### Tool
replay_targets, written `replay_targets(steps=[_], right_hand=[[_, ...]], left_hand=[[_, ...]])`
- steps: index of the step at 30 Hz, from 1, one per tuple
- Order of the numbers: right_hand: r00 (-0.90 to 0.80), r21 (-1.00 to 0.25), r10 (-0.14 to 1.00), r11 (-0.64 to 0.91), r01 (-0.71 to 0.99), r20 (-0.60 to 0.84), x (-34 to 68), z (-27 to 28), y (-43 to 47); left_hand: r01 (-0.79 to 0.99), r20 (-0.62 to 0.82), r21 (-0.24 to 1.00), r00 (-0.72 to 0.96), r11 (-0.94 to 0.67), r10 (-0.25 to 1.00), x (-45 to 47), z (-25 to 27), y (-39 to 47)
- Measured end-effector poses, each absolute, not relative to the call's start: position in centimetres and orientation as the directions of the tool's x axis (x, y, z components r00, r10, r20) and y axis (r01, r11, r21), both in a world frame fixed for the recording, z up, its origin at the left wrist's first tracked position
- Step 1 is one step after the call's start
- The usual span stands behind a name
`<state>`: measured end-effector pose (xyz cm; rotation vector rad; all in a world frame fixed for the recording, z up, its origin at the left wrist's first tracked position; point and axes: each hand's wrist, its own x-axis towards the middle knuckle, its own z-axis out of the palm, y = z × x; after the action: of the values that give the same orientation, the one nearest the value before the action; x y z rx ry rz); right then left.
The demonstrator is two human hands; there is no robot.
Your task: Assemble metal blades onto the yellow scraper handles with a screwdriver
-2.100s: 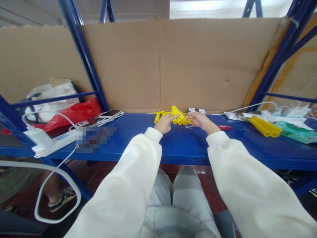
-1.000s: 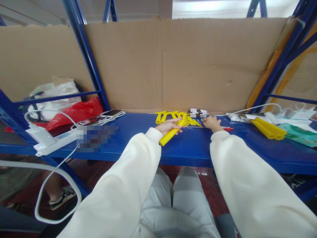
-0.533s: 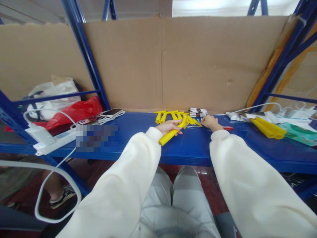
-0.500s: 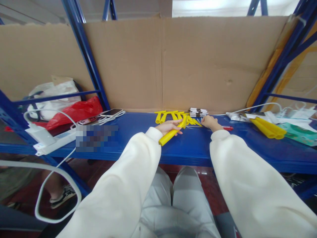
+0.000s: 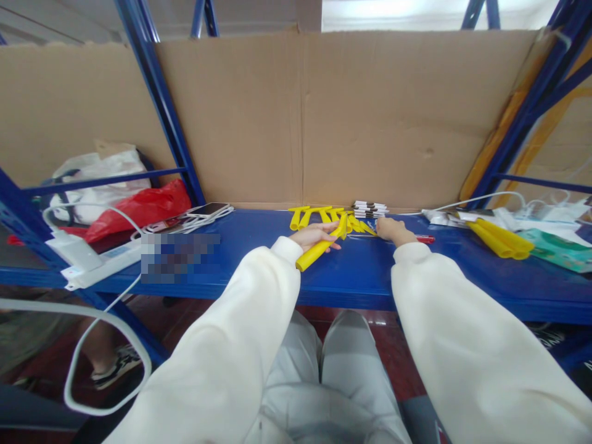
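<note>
- A glossy blue surface [image 5: 342, 279] runs across the view, with a tall cardboard panel [image 5: 231, 123] behind it and a blue metal post [image 5: 160, 105] rising on the left.
- On the surface's left side, a white power strip [image 5: 111, 265] lies in front of a crumpled red plastic bag [image 5: 143, 213].
- On the right side, a pair of hollow yellow tubes [image 5: 502, 239] lies beside a green packet [image 5: 557, 250].
- The left hand [image 5: 312, 235] grasps a smooth yellow tool [image 5: 315, 256], its round handle slanting toward the person and its head pointing away, over the middle of the surface.
- Beyond it lies a row of yellow T-shaped pieces [image 5: 300, 219] with rounded handles; small flat yellow pieces [image 5: 365, 228] are scattered just to their right.
- The right hand [image 5: 393, 230], fingers curled, is down near a stack of small white-and-dark pieces [image 5: 370, 209]; it is too small in view to tell whether it grips anything.
- A shiny red slim item [image 5: 425, 238] lies just right of that hand.
- Compared with about two seconds ago, when both hands were close together, the right hand is farther right; since half a second ago, hardly anything has shifted.
</note>
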<state>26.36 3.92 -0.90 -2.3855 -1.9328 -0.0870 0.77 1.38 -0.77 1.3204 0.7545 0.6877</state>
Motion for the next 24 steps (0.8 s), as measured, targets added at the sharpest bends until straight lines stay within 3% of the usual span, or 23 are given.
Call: replay_targets(steps=[8, 17, 24], right_hand=[[0.182, 0.078, 0.98, -0.188, 0.979, 0.074, 26.2, -0.8, 4.1], [0.198, -0.058, 0.976, -0.193, 0.979, 0.088, 26.9, -1.7, 5.2], [0.21, -0.078, 0.972, -0.202, 0.976, 0.106, 26.9, -1.7, 5.3]], left_hand=[[-0.015, -0.092, 0.992, 0.603, 0.127, 0.792, 0.7, -1.0, 1.8], [-0.076, -0.076, 0.985, 0.613, 0.155, 0.787, 0.6, -0.6, 1.5], [-0.124, -0.074, 0.976, 0.589, 0.18, 0.805, 0.4, -0.9, 2.2]])
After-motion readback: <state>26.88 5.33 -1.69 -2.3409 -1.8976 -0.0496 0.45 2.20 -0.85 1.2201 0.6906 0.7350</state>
